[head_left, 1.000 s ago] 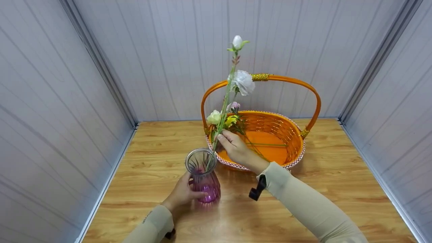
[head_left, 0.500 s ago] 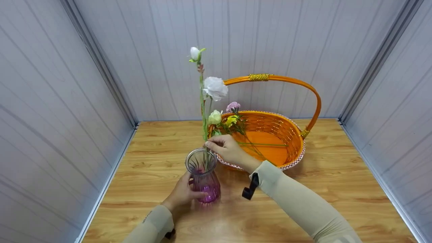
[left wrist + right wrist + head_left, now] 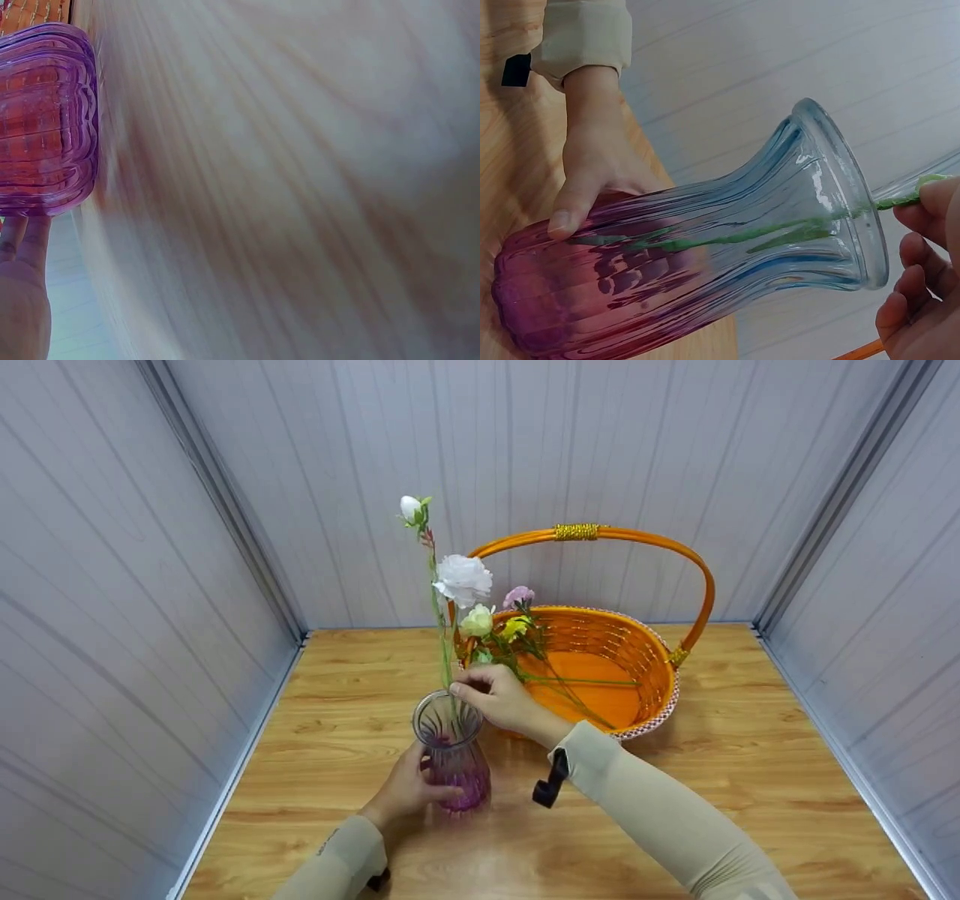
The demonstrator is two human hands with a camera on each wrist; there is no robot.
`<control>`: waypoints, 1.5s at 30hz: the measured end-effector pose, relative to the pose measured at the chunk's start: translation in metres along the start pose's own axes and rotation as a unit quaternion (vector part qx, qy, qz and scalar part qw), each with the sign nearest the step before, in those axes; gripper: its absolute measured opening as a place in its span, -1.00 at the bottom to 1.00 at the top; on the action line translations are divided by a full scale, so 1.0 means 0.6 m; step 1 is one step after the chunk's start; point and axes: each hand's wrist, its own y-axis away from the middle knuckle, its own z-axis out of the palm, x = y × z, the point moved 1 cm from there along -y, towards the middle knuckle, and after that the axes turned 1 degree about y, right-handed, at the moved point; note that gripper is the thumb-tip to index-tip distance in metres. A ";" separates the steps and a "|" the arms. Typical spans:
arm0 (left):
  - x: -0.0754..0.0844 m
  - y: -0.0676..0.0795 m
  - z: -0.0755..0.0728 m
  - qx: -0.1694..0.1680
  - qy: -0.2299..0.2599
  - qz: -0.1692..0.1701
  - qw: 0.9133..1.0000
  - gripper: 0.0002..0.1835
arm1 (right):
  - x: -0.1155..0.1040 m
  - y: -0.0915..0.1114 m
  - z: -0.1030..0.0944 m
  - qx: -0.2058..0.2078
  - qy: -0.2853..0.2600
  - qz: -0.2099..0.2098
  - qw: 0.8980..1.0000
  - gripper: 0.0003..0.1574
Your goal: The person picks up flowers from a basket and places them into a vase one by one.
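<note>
A ribbed glass vase (image 3: 466, 772), clear at the mouth and purple at the base, stands upright on the wooden table. My left hand (image 3: 409, 791) grips it low on its left side, thumb across the front. Just above the rim, my right hand (image 3: 499, 699) pinches the green stem of a white artificial flower (image 3: 463, 580) that also bears a white bud (image 3: 410, 507) at its top. In the right wrist view the lower stem (image 3: 742, 237) runs down inside the vase (image 3: 832, 247). The left wrist view shows only the purple base (image 3: 45, 124) and some fingers.
Behind the vase stands an orange woven basket (image 3: 660, 712) with a tall arched handle. Inside it lie a pale green flower (image 3: 478, 620), a yellow flower (image 3: 514, 628) and a pink flower (image 3: 518, 597), with long stems. Panelled walls (image 3: 360, 510) enclose the table.
My right hand has moved left and slightly down, carrying the white flower from over the basket to above the vase, its stem sinking deeper. My left hand stays on the vase.
</note>
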 end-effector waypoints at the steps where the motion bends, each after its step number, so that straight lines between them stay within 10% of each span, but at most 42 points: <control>1: 0.000 0.000 0.000 0.000 0.000 0.000 1.000 0.08 | 0.000 0.000 0.001 -0.004 0.004 -0.001 1.000 -0.75; 45: 0.002 0.002 -0.001 -0.005 -0.006 -0.017 1.000 0.13 | 0.031 0.051 -0.077 0.035 0.006 0.067 0.997 -0.71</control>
